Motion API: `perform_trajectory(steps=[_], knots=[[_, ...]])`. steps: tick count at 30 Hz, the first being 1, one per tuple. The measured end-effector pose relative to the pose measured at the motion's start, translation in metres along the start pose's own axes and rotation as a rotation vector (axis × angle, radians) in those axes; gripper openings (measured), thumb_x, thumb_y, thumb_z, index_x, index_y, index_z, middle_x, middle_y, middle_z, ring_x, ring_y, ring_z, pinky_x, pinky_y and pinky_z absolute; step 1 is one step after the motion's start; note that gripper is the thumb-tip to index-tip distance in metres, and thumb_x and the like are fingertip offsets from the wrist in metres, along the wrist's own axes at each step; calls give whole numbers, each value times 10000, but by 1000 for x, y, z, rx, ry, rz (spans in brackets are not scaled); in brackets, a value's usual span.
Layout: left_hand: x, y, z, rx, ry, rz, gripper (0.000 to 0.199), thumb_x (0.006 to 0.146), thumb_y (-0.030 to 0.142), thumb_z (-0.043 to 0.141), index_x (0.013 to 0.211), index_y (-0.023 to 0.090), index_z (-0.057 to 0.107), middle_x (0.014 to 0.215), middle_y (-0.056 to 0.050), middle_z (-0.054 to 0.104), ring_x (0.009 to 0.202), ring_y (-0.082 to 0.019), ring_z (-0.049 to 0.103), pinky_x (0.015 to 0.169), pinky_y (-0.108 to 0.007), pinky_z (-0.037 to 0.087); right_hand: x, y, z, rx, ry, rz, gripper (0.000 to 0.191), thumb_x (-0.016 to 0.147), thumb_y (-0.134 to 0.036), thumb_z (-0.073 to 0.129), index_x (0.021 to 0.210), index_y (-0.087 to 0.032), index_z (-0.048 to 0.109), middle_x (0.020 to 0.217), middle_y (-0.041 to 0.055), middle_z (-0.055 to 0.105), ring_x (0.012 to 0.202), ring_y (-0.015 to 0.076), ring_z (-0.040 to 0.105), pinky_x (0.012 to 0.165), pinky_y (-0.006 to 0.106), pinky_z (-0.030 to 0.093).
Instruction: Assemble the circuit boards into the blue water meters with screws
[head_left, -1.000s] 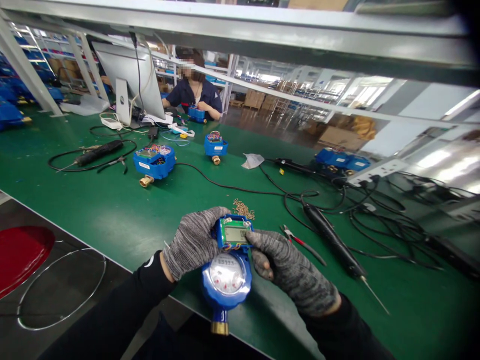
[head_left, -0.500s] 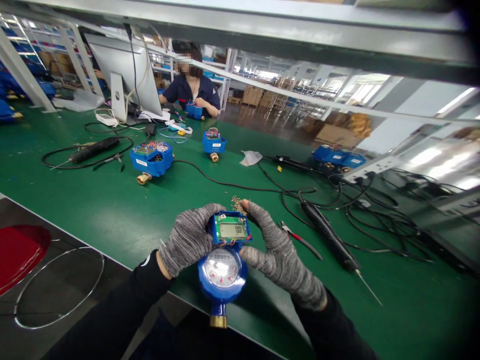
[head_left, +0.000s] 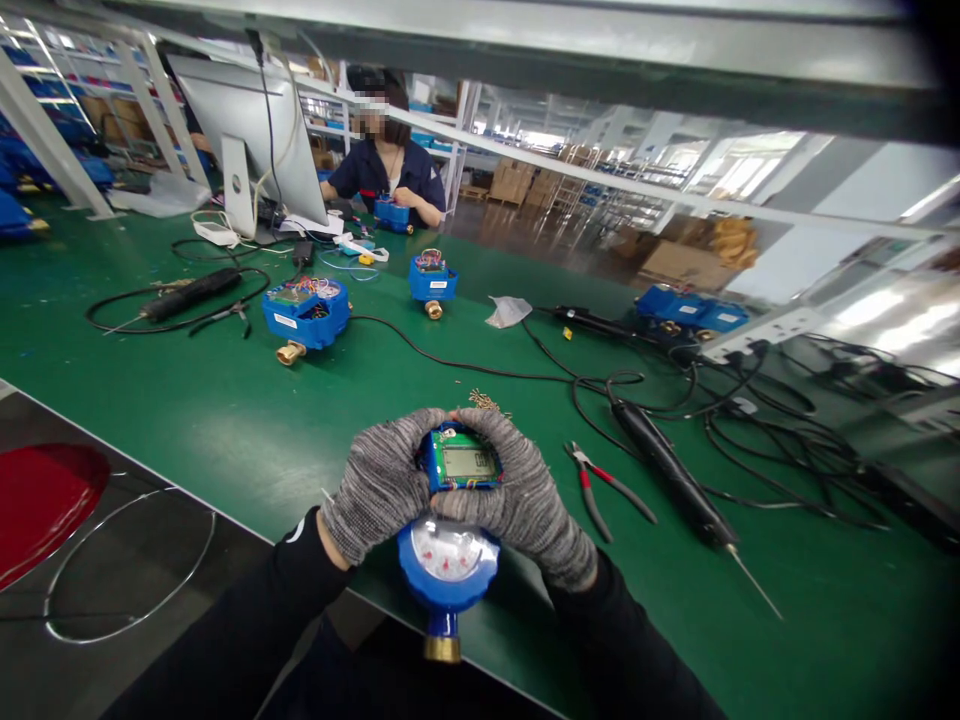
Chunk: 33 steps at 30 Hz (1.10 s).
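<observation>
A blue water meter (head_left: 448,565) with a brass end sits at the table's near edge, its dial facing up. Above the dial is a green circuit board with a lit-grey display (head_left: 466,462) in a blue housing. My left hand (head_left: 386,485), in a grey knitted glove, grips the housing's left side. Around its right side and top edge wraps my right hand (head_left: 521,490), gloved alike, its thumb lying across the lower edge of the display housing. Small brass screws (head_left: 486,402) lie in a pile just behind the hands.
Red-handled pliers (head_left: 596,485) and a black electric screwdriver (head_left: 671,475) with cables lie right. Two open blue meters (head_left: 307,315) (head_left: 433,280) stand farther back. A person (head_left: 390,165) sits across the green table (head_left: 225,420) near a monitor (head_left: 247,140).
My right hand has moved left and closed onto the meter's housing, covering the upper part of the dial. The pliers show more fully now. My left hand keeps its hold.
</observation>
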<state>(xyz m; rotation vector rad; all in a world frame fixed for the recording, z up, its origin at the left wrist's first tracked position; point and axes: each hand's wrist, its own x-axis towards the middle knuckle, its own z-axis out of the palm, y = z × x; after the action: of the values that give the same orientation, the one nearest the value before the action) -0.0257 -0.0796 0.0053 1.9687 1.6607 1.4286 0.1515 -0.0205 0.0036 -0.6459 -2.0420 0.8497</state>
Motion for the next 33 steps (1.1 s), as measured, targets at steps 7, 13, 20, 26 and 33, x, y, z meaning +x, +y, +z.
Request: perform_trajectory(steps=[7, 13, 20, 26, 33], knots=[[-1, 2, 6, 21, 131, 169, 351, 788, 140, 676, 1137, 117, 641, 1169, -152, 687, 1104, -243, 666, 971, -425, 577, 3, 2, -2, 61, -27, -13, 747, 639, -460, 920, 1271, -304, 552, 1189, 45, 639, 1075, 272, 640, 941, 445, 547], [8, 4, -9, -25, -91, 177, 625, 771, 181, 750, 1341, 143, 496, 1311, -164, 618, 1246, -281, 594, 1083, -469, 498, -7, 8, -13, 21, -24, 57, 743, 658, -518, 893, 1286, -323, 546, 1269, 72, 602, 1155, 327, 598, 987, 535, 501], [12, -2, -37, -92, -246, 212, 544, 874, 149, 630, 1393, 178, 473, 1380, -125, 590, 1190, -225, 627, 987, -378, 566, -10, 1, -21, -9, 44, 70, 629, 683, -597, 844, 1197, -339, 589, 1167, 22, 635, 1026, 253, 649, 823, 363, 579], [5, -6, -30, 62, -87, 202, 352, 848, 141, 658, 1195, 128, 605, 1156, -118, 687, 1073, -230, 667, 962, -412, 557, -8, 3, -22, -154, 49, -31, 679, 689, -579, 845, 1237, -296, 560, 1134, 38, 628, 996, 245, 639, 836, 370, 563], [11, 2, -31, 112, -139, 2, 78, 859, 192, 649, 925, 163, 678, 908, -52, 717, 866, -212, 655, 848, -412, 533, -6, 3, -22, -198, 43, -56, 641, 727, -530, 829, 1239, -265, 548, 1125, 64, 619, 995, 275, 632, 819, 415, 549]])
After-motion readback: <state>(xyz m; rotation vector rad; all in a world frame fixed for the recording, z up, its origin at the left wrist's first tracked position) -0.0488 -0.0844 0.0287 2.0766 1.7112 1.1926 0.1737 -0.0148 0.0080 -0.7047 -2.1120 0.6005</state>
